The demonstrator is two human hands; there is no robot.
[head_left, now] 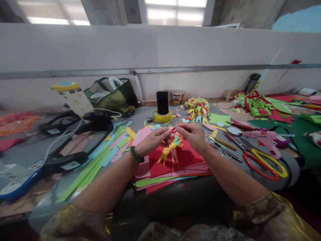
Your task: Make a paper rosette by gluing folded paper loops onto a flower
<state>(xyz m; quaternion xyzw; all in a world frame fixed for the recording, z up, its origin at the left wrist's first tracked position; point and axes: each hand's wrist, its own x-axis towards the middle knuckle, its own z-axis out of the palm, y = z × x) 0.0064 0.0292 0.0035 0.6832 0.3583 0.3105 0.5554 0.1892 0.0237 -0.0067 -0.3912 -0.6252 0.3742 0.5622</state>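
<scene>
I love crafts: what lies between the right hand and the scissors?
In the head view, a brown stick and metal tools lie between the right hand and scissors.

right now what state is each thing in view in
paper ornament, held between left hand and right hand
phone, upright, screen dark
tape roll, lying flat
yellow-lidded cup, closed
tub, upright
glue gun, lying on its side
scissors, lying down, open or shut unclear

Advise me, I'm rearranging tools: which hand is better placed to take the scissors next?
Probably the right hand, though busy with paper strips: the scissors lie on its side; the left hand is farther.
</scene>
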